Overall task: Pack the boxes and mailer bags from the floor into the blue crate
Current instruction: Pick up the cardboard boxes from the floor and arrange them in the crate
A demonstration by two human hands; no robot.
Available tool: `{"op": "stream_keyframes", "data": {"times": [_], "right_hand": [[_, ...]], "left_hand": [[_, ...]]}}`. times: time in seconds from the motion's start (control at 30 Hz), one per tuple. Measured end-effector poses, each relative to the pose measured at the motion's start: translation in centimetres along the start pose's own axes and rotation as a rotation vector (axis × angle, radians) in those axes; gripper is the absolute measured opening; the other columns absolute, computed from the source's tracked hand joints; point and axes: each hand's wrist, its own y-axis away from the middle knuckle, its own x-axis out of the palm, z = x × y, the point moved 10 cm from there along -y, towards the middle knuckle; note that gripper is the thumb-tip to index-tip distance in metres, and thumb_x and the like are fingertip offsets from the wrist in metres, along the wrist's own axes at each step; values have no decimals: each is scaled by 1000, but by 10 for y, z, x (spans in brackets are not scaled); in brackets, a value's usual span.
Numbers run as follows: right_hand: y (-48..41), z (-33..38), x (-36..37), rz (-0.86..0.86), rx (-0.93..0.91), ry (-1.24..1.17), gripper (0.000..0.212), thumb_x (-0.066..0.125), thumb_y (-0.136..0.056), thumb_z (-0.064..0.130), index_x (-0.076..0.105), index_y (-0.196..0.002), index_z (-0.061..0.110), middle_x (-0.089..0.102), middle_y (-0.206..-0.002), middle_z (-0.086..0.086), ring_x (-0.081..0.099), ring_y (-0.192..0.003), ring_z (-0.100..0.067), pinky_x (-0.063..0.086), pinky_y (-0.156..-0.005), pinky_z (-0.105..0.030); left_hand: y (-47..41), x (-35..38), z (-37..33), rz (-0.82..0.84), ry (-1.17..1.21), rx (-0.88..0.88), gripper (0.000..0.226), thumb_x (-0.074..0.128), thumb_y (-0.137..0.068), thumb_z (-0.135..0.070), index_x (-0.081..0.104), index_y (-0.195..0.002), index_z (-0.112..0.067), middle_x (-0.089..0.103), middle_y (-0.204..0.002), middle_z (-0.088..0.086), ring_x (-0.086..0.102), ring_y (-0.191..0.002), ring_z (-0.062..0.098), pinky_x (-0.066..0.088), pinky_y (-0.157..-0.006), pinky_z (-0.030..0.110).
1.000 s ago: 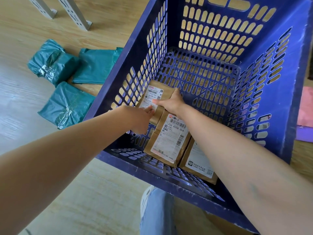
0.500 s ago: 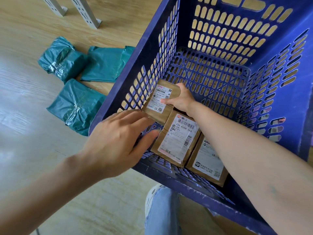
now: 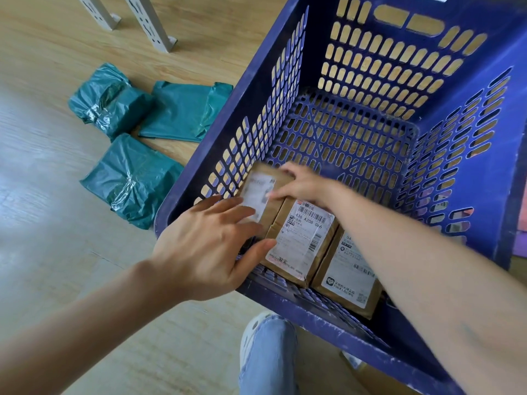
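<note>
The blue slotted crate stands on the wooden floor. Three labelled cardboard boxes sit in a row along its near wall. My right hand reaches in and pinches the far edge of the leftmost box, which looks blurred and stands in the near left corner. My left hand hovers over the near rim with straight fingers touching that box's label. The middle box and the right box lie flat beside it. Three teal mailer bags lie on the floor left of the crate.
White perforated metal legs stand at the top left. My knee in light jeans is just in front of the crate. Pink and purple sheets show at the right edge. The crate's far half holds nothing.
My left hand pulled back from inside the crate to the near rim, then stretched its fingers onto the leftmost box. My right hand kept hold of that box, which shifted slightly in the corner.
</note>
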Motion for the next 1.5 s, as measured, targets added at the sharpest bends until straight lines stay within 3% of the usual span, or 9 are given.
{"op": "stream_keyframes", "data": {"times": [0.13,0.33,0.43,0.57,0.77,1.0,1.17,1.33,1.5], "right_hand": [[0,8,20,60,-14,52,69,82,-71,27,45,-128,18,60,-100,0,67,-84,-16,59,-71,-32],[6,7,27,95,-10,122,50,81,-74,28,55,-115,18,65,-93,-2,70,-74,-15,56,-59,-25],[8,6,30,125,16,122,53,79,-76,30,55,-121,18,66,-102,-5,70,-82,-20,59,-70,-32],[24,12,19,107,8,152,74,73,-79,42,39,-143,22,42,-146,-9,47,-129,-25,40,-107,-41],[94,47,-54,-46,-105,71,64,62,-90,36,36,-145,18,37,-149,-8,33,-140,-20,30,-108,-31],[224,49,-159,-332,-187,-19,55,62,-91,32,44,-140,19,47,-143,-2,45,-131,-13,35,-91,-21],[329,4,-217,-536,-158,-71,50,61,-91,22,47,-138,12,53,-136,-6,52,-119,-10,39,-64,4],[402,-77,-239,-673,-85,-154,47,65,-89,24,53,-133,16,58,-132,-6,55,-115,-8,42,-79,-8],[425,-170,-225,-684,54,-230,48,66,-88,24,52,-134,17,58,-130,-5,54,-108,-8,40,-65,-3]], "left_hand": [[1,0,2,-1,5,-10,66,10,-94,-58,70,-102,-33,68,-113,-8,59,-117,20,44,-101,35],[0,2,2,39,8,-27,72,7,-93,-57,73,-90,-29,71,-96,-11,64,-102,16,52,-88,30],[0,6,3,76,6,-44,81,-5,-88,-63,69,-96,-31,68,-102,-11,61,-105,12,52,-84,31],[-5,11,4,158,11,-63,79,-4,-77,-71,51,-125,-42,52,-135,-11,46,-129,13,43,-102,34],[-38,-6,-26,241,-129,-27,61,21,-91,-65,26,-145,-39,27,-154,-5,28,-141,17,24,-114,36],[-74,-63,-122,115,-92,111,63,22,-90,-63,18,-148,-37,21,-157,-3,31,-140,19,33,-111,42],[-85,-88,-229,16,-113,279,58,27,-94,-55,20,-148,-35,22,-156,-3,32,-140,21,38,-107,46],[-82,-56,-329,51,-190,468,50,32,-97,-48,30,-143,-31,34,-148,-1,40,-133,23,44,-98,42],[-94,17,-382,238,-162,457,47,36,-97,-41,37,-140,-22,36,-147,4,42,-130,28,41,-102,43]]}}
